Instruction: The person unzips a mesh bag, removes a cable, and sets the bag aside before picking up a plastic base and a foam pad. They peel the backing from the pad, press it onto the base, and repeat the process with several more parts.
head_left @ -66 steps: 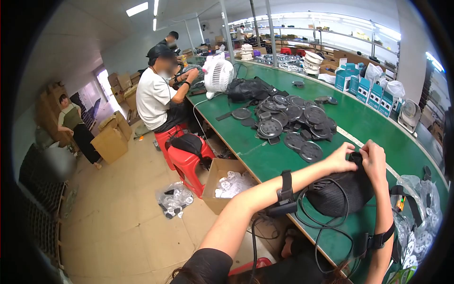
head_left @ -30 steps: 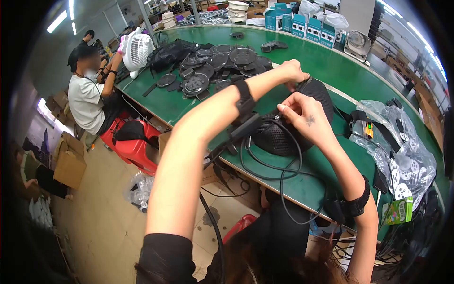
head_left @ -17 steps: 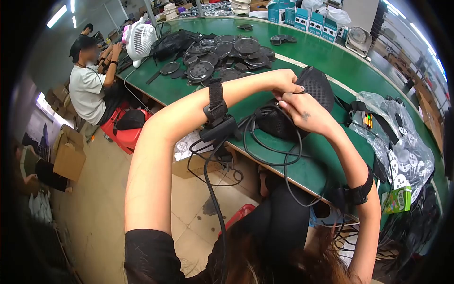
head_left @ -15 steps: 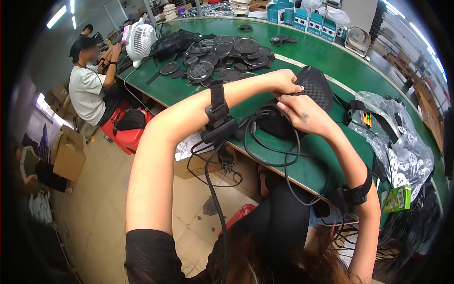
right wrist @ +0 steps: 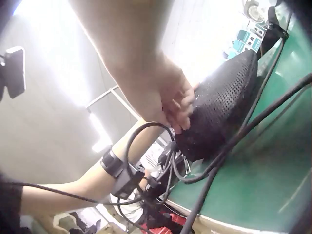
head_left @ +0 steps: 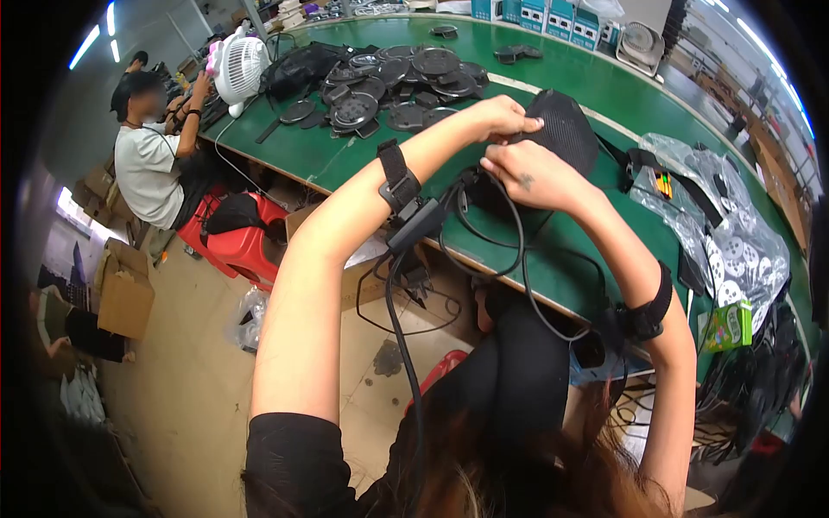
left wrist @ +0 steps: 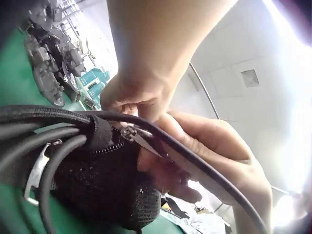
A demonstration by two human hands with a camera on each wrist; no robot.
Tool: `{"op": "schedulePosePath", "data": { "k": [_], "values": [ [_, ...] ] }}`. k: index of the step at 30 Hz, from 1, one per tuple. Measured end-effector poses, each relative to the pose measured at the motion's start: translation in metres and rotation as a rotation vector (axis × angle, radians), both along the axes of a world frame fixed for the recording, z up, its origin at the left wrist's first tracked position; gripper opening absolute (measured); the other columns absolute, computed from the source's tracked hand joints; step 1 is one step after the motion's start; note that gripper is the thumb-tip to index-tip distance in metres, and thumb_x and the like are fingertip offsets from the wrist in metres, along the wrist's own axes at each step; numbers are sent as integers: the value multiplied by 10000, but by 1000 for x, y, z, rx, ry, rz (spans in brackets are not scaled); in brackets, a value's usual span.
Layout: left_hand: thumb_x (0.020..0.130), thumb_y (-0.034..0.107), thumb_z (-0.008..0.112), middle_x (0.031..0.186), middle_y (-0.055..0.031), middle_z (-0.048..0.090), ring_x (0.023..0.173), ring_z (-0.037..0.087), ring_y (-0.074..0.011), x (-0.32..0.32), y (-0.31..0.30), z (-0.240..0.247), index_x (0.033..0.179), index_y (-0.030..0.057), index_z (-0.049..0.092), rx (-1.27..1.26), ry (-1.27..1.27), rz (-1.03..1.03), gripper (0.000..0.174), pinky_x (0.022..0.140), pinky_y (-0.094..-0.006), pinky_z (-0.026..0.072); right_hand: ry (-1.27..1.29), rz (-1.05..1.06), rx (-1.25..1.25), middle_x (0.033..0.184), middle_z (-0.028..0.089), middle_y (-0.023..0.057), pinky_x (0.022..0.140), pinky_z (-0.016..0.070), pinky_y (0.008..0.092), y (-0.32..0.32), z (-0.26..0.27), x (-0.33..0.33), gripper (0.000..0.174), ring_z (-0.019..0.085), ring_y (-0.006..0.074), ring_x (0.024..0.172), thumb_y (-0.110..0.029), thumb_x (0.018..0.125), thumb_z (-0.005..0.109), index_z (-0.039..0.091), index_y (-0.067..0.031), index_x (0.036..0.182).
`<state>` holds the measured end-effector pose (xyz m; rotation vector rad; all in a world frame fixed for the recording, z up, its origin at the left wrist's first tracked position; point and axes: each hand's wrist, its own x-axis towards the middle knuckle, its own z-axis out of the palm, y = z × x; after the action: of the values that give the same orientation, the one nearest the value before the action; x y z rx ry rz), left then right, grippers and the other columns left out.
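A black mesh bag (head_left: 566, 129) with a zipper lies on the green table, tilted up between both hands. My left hand (head_left: 501, 119) pinches the bag's edge, thumb on the mesh. Close beside it, my right hand (head_left: 540, 173) has its fingers curled at the zipper seam. In the left wrist view, a silver zipper pull (left wrist: 144, 141) runs into the right hand's (left wrist: 214, 151) fingers, and a second zipper pull (left wrist: 36, 175) hangs at the bag's near end. Black cables (left wrist: 63, 117) loop across the bag. The right wrist view shows the right hand (right wrist: 178, 100) against the mesh.
A pile of round black parts (head_left: 414, 78) lies farther back, near a white fan (head_left: 237, 73). At right are a clear plastic bag (head_left: 734, 233) of white discs and a green packet (head_left: 730, 328). Cables (head_left: 518, 250) hang over the table edge. Another person (head_left: 147, 151) sits at left.
The head view has turned. My right hand has moved from the bag's far end to the zipper seam nearer me; my left hand has come in close beside it.
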<state>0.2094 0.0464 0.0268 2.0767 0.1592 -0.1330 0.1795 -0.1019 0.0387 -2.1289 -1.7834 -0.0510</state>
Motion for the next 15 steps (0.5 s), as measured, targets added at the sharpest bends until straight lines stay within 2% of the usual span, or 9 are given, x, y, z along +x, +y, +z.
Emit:
{"op": "schedulePosePath", "data": {
  "k": [3,5,6,7,9,11,13,14,15],
  "values": [
    [780,498,643,627,-8,477,531,434,-82,-24,-11,22,843,50,528,52,-51,79,466,488,-247,377,8,-173,-93,703,599,214,624,493,467,-17,19,-19,345,605,376,699,-289,907,439,575,-3,768],
    [722,583,648,790,-90,575,670,539,-142,-32,-4,24,1090,11,492,210,-50,-56,698,612,-269,447,-28,-256,4,711,603,213,634,492,468,-31,16,-15,347,604,378,709,-288,906,438,581,-5,764],
    [666,638,654,958,-213,594,893,589,-256,-35,-2,21,1187,-15,451,414,-88,-60,860,767,-338,468,-59,-332,104,720,606,212,645,490,469,-40,15,-9,349,603,381,718,-287,905,436,587,-8,760],
    [644,655,647,1094,-292,546,1076,529,-334,-43,-5,14,1253,-27,404,689,-137,-66,947,886,-384,432,29,-347,110,734,606,219,668,485,470,-47,16,0,339,598,384,740,-271,895,453,601,-7,742],
    [724,601,598,1178,-298,506,1145,487,-350,-62,-16,8,1258,-23,419,517,32,-4,840,922,-410,413,-8,-447,128,736,602,222,690,481,464,-64,6,17,322,594,384,755,-250,880,475,601,-2,718],
    [776,544,558,1167,-277,524,1123,503,-353,-66,-12,4,1243,-14,446,451,-55,-52,736,912,-406,418,3,-496,81,759,608,223,717,479,451,-78,3,22,277,599,379,772,-231,862,497,627,2,786],
    [829,488,519,1155,-256,543,1100,520,-355,-65,-10,-1,1227,-5,474,382,-133,-101,635,902,-401,424,190,-474,-76,787,614,227,742,477,434,-91,5,11,259,603,372,788,-217,853,501,644,-2,872],
    [857,427,492,1098,-246,571,1063,541,-359,-65,-12,-5,1176,-4,510,400,-153,-31,536,882,-404,430,204,-445,-112,754,614,219,658,476,396,-96,8,4,267,618,350,725,-209,857,503,622,23,911],
    [886,367,464,1042,-236,599,1025,562,-363,-66,-15,-5,1125,-2,546,418,-175,40,447,862,-406,437,202,-455,-118,754,614,219,658,476,396,-99,6,1,267,618,350,725,-209,857,503,622,23,911]
  ]
}}
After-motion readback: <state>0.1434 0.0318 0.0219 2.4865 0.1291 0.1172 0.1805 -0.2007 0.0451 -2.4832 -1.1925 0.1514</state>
